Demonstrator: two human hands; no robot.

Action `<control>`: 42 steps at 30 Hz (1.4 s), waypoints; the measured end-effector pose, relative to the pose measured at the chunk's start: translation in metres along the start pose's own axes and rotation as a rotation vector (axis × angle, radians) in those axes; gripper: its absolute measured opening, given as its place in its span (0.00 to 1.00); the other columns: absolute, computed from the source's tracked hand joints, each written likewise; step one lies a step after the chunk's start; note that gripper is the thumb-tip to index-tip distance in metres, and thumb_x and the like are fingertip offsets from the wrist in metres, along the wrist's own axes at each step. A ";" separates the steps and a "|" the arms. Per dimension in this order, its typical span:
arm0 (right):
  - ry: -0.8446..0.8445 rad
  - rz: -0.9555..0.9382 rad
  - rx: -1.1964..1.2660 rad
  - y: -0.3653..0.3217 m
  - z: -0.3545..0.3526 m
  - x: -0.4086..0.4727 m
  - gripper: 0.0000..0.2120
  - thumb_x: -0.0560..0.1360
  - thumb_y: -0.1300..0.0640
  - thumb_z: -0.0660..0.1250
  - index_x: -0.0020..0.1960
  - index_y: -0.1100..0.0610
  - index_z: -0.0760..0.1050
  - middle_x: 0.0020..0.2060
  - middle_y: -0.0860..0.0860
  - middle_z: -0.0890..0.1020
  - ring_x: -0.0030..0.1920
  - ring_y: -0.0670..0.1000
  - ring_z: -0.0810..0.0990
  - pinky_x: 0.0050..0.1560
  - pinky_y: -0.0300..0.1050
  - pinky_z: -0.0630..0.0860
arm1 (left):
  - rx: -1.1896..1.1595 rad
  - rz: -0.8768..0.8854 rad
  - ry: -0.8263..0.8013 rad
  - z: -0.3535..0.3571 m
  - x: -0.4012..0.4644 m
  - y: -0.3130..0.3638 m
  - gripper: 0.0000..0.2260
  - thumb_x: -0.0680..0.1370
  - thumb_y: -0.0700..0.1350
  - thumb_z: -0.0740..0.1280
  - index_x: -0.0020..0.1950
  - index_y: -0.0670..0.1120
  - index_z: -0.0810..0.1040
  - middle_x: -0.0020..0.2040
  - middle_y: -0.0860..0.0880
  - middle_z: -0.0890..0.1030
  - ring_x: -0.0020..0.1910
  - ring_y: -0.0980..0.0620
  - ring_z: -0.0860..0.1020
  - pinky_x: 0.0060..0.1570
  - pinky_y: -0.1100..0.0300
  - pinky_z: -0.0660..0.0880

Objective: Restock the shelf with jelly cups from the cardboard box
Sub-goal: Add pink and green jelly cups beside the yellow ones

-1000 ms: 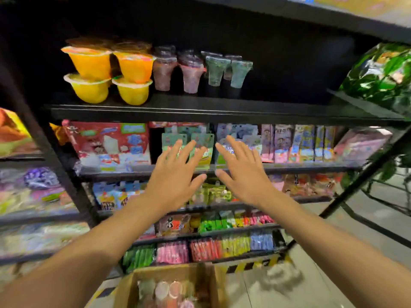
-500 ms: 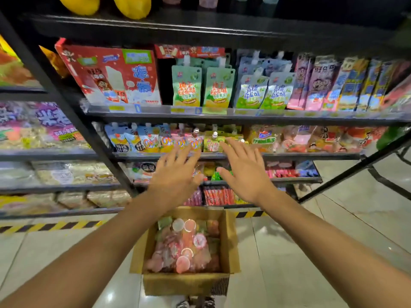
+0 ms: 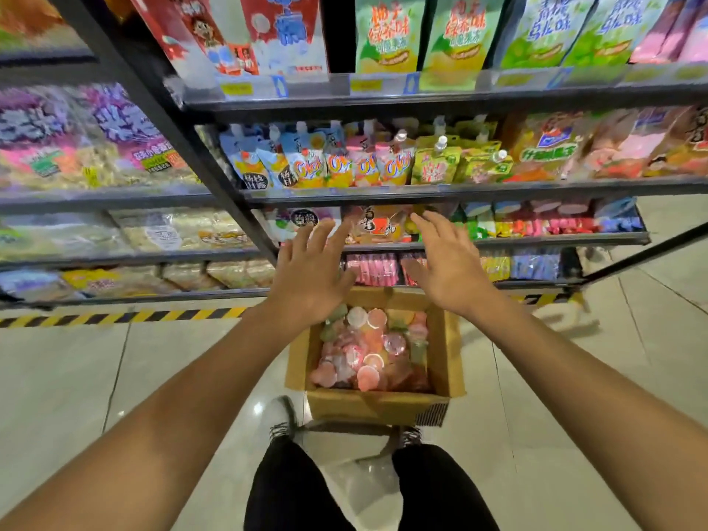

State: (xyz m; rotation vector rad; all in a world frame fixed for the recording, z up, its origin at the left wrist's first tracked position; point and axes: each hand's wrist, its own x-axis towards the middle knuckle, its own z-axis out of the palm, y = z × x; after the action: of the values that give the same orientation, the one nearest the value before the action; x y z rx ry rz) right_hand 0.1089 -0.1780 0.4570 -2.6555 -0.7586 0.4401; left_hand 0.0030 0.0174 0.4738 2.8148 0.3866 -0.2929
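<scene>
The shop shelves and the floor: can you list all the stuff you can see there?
Cardboard box: one, brown, open, on the floor before the shelves.
Jelly cups: many, pink, orange, green, piled inside the box.
Shelves: several, black, holding snacks.
Drink pouches: a row, blue, orange, green, middle shelf.
Tall packets: several, green, top shelf.
Striped tape: one strip, yellow-black, on the floor.
Shoes: two, pale, beside the box.
Left hand: open, above the box.
Right hand: open, above the box.

Both empty hands, left hand (image 3: 306, 279) and right hand (image 3: 450, 272), are hovering with fingers spread above the open cardboard box (image 3: 377, 406) of jelly cups (image 3: 369, 352) sitting near the shelf (image 3: 440, 191).
</scene>
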 end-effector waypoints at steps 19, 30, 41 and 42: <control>0.168 0.540 0.179 -0.043 0.259 -0.024 0.34 0.78 0.43 0.62 0.79 0.50 0.54 0.75 0.54 0.63 0.71 0.62 0.65 0.70 0.60 0.64 | -0.041 0.370 -0.291 0.190 0.043 -0.162 0.32 0.81 0.54 0.62 0.82 0.52 0.52 0.79 0.49 0.57 0.75 0.40 0.57 0.72 0.41 0.60; 0.032 0.419 0.040 0.093 0.494 -0.001 0.37 0.74 0.48 0.70 0.78 0.48 0.57 0.74 0.56 0.64 0.67 0.65 0.68 0.66 0.62 0.69 | 0.074 0.532 -0.397 0.464 0.104 -0.202 0.31 0.77 0.55 0.62 0.78 0.52 0.57 0.75 0.46 0.60 0.72 0.40 0.60 0.69 0.44 0.64; -0.252 0.430 0.070 0.185 0.610 0.021 0.38 0.71 0.49 0.76 0.76 0.45 0.63 0.67 0.55 0.71 0.64 0.59 0.73 0.61 0.52 0.74 | 0.306 0.879 -0.532 0.638 0.148 -0.225 0.39 0.73 0.55 0.70 0.79 0.55 0.53 0.77 0.43 0.59 0.76 0.40 0.56 0.74 0.44 0.57; -0.249 0.435 0.060 0.188 0.615 0.022 0.36 0.71 0.49 0.77 0.75 0.46 0.66 0.66 0.55 0.72 0.63 0.58 0.74 0.60 0.51 0.75 | 0.334 0.898 -0.557 0.646 0.151 -0.229 0.38 0.73 0.57 0.69 0.79 0.55 0.55 0.76 0.43 0.62 0.76 0.38 0.57 0.75 0.41 0.54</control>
State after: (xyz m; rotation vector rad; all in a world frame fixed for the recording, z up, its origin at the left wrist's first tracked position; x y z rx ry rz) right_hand -0.0240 -0.1694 -0.1720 -2.7318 -0.2157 0.9031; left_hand -0.0241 0.0674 -0.2259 2.6951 -1.0866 -0.9317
